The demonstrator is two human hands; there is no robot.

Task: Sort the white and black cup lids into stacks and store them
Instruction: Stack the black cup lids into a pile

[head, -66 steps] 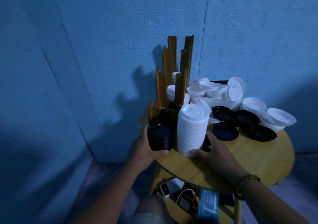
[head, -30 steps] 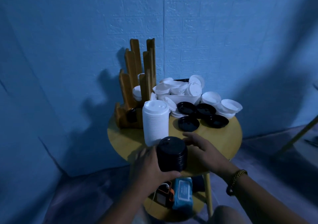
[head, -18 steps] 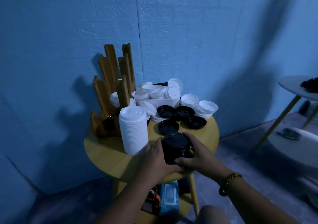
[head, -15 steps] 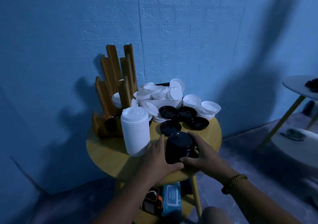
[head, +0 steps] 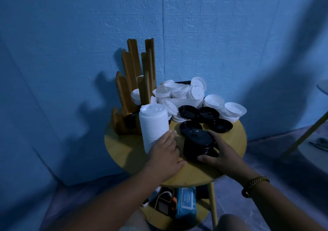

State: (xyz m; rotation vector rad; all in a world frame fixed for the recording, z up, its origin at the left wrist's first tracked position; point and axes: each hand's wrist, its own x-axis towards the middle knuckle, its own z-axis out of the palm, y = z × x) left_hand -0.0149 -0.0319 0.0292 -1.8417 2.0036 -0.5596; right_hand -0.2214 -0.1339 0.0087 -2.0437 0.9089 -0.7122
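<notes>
A short stack of black lids (head: 198, 142) stands on the round yellow table (head: 232, 142), near its front. My right hand (head: 219, 153) grips it from the right, thumb at its base and fingers curled over the rim. My left hand (head: 165, 153) lies just left of the black stack, with its straight fingers touching the foot of the tall stack of white lids (head: 153, 124). Loose black lids (head: 207, 114) lie behind. Several white lids fill a white tray (head: 179, 100), and more white lids (head: 234, 110) are piled at the right.
A wooden slotted holder (head: 134, 81) stands at the table's back left with a few lids in its slots. A blue wipes pack (head: 186, 202) and small devices (head: 165, 203) lie on the lower shelf. Another table's leg (head: 305, 133) slants at the right. Blue walls close in behind.
My left hand carried the black stack from the table's left side to its front, then let go and moved left to the white stack. My right hand took hold of the black stack.
</notes>
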